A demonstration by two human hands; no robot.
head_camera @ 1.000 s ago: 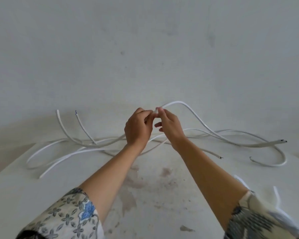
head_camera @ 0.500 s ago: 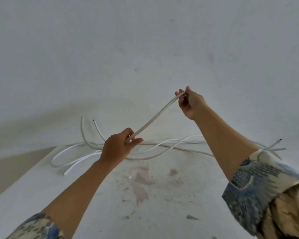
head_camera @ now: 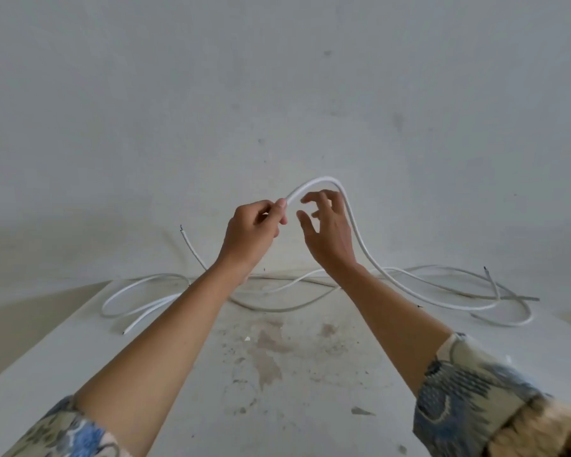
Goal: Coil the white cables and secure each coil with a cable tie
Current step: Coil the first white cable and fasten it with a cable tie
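White cable (head_camera: 314, 182): one end is clamped in the grip of the left hand (head_camera: 251, 232), between thumb and curled fingers, held above the tabletop (head_camera: 277, 407). The cable arches over the right hand (head_camera: 328, 239), whose grip is apart, fingers spread, then descends to the tabletop among other loose cables (head_camera: 136, 288).
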